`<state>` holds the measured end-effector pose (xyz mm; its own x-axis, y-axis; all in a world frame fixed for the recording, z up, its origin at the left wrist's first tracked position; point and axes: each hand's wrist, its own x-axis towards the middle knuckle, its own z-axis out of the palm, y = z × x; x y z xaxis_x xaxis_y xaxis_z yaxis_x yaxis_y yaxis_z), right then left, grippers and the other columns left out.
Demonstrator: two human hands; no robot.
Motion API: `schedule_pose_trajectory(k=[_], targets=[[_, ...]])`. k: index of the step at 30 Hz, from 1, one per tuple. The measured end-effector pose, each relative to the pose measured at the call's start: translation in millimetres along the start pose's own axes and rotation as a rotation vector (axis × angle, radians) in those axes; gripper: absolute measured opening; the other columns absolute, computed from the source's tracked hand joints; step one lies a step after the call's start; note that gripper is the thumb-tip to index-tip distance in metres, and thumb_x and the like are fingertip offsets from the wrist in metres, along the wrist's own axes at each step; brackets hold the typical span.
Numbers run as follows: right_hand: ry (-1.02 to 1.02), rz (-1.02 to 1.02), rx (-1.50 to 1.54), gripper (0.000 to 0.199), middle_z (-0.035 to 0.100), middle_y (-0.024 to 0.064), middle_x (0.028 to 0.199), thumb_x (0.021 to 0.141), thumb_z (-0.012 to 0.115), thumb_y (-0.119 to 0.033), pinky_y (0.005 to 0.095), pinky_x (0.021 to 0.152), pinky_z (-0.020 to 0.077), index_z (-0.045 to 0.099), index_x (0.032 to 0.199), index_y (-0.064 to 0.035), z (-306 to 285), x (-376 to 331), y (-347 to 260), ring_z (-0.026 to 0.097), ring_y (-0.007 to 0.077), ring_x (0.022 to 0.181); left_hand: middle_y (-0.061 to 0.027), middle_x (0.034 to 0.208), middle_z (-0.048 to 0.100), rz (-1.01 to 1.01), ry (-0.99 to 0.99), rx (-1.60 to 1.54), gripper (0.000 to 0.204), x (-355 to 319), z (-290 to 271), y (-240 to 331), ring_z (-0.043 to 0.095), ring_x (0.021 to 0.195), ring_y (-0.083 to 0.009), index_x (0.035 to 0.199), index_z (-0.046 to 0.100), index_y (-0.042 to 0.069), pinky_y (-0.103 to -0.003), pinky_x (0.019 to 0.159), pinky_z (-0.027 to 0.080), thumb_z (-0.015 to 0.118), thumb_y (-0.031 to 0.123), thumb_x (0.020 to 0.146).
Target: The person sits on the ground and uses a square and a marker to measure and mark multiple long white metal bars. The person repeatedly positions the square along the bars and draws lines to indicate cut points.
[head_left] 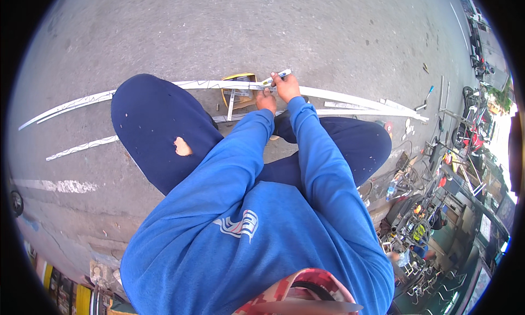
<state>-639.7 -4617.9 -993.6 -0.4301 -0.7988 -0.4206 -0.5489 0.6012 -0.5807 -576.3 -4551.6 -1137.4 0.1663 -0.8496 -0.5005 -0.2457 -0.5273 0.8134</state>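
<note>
Long white metal strip, patterned film

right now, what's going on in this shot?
A person in blue crouches on the pavement over a long white metal strip. The right hand holds a marker pen with its tip at the strip. The left hand presses down beside it, near a small square ruler and a yellow tool. More strips lie alongside.
</note>
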Motion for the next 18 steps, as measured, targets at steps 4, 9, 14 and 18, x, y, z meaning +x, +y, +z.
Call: schedule_pose_trajectory(k=[4, 9, 14, 18], targets=[[0.011, -0.036, -0.040, 0.042, 0.061, 0.0125, 0.058, 0.085, 0.063, -0.039, 0.0367, 0.059, 0.0461, 0.069, 0.066, -0.0023, -11.7, 4.5, 1.2, 0.060, 0.0227, 0.059, -0.0260, 0.088, 0.065, 0.366, -0.047, 0.270, 0.033, 14.0, 10.5, -26.8, 0.061, 0.085, -0.0428, 0.097, 0.062, -0.005, -0.047, 0.077, 0.045, 0.046, 0.023, 0.094], [-0.025, -0.069, -0.074, 0.043, 0.063, 0.0141, 0.060, 0.085, 0.062, -0.040, 0.0373, 0.060, 0.0471, 0.069, 0.066, -0.0021, -27.5, 10.3, 3.1, 0.062, 0.0248, 0.060, -0.0135, 0.099, 0.064, 0.060, -0.234, 0.223, 0.026, 10.5, 7.2, -18.9, 0.060, 0.092, -0.0281, 0.106, 0.062, 0.007, -0.040, 0.086, 0.044, 0.045, 0.021, 0.091], [-0.009, -0.109, -0.095, 0.043, 0.065, 0.0156, 0.064, 0.085, 0.062, -0.040, 0.0384, 0.062, 0.0485, 0.069, 0.069, -0.0008, -37.9, 17.0, 10.4, 0.064, 0.0272, 0.063, -0.0148, 0.093, 0.063, -0.021, -0.162, 0.180, 0.024, -4.8, -10.6, 20.2, 0.059, 0.091, -0.0283, 0.099, 0.063, 0.002, -0.041, 0.085, 0.044, 0.044, 0.017, 0.093], [0.053, -0.095, -0.134, 0.043, 0.066, 0.0157, 0.065, 0.085, 0.062, -0.040, 0.0382, 0.063, 0.0492, 0.069, 0.070, -0.0002, -40.0, 21.1, 16.9, 0.065, 0.0278, 0.065, -0.0155, 0.093, 0.064, -0.085, -0.137, 0.157, 0.025, -8.7, -15.0, 28.5, 0.059, 0.093, -0.0276, 0.098, 0.063, 0.000, -0.040, 0.086, 0.043, 0.044, 0.015, 0.093]])
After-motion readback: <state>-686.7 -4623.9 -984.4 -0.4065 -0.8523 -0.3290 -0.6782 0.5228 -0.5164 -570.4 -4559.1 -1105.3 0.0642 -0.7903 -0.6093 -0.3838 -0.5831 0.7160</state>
